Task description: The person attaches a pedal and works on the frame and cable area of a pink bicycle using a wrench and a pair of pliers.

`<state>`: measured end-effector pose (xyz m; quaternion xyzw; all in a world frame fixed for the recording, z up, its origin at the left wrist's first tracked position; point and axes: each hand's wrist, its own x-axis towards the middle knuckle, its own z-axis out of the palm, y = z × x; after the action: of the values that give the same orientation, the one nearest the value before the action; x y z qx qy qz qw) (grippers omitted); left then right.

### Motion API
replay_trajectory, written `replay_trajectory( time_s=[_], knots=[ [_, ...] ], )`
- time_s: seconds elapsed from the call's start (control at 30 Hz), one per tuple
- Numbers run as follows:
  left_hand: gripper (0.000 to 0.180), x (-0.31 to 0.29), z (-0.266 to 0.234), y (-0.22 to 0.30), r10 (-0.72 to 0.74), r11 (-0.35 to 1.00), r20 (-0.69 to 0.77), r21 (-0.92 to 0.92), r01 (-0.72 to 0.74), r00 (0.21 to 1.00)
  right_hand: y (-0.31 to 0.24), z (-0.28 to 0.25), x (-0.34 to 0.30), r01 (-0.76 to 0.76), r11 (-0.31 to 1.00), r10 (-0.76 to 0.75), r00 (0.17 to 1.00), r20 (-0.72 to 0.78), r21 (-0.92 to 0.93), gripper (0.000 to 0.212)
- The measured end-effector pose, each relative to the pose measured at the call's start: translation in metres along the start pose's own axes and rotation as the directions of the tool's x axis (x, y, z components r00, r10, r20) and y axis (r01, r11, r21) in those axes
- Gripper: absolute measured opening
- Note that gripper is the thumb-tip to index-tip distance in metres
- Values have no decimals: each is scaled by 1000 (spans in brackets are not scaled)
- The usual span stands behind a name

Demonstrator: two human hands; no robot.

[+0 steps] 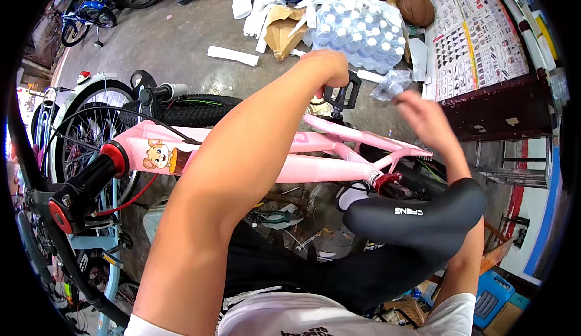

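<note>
A pink bicycle frame [321, 169] with a cartoon mouse sticker stretches across in front of me, its black handlebar stem [82, 194] at the left. On the far side of the frame, my left hand [327, 70] is curled over the edge of a black pedal [344, 94]; most of its fingers are hidden under the hand. My right hand [428, 121] hangs in the air to the right of the pedal, smeared by motion, beyond the black saddle [411, 218]. The saddle covers part of my right forearm. Whether that hand holds anything is not visible.
Shrink-wrapped water bottles [360, 36], a clear plastic bag [390, 86] and torn cardboard [283, 32] lie beyond the bicycle. Pliers [275, 217] and loose tools lie on the floor below the frame. Other bicycles [91, 115] crowd the left. A blue case [493, 296] stands lower right.
</note>
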<state>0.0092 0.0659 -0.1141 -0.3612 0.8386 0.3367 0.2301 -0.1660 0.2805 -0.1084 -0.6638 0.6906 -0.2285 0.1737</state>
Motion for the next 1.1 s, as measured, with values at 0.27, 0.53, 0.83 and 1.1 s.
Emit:
replay_trajectory(
  time_s=[0.27, 0.53, 0.83, 1.1],
  knots=[
    [43, 10, 2, 1, -15, 1000, 102, 20, 13, 995, -49, 39, 10, 59, 959, -25, 992, 125, -279, 17],
    [27, 1, 2, -2, 9, 1000, 5, -21, -9, 1000, -54, 45, 13, 103, 900, -31, 984, 173, -423, 18],
    [39, 10, 3, -1, -35, 999, 89, -10, 36, 995, -47, 53, 8, 118, 894, -51, 985, 163, -432, 15],
    [41, 11, 4, -3, -34, 999, 76, 5, 34, 997, -52, 44, 14, 134, 875, -39, 977, 209, -465, 16]
  ],
)
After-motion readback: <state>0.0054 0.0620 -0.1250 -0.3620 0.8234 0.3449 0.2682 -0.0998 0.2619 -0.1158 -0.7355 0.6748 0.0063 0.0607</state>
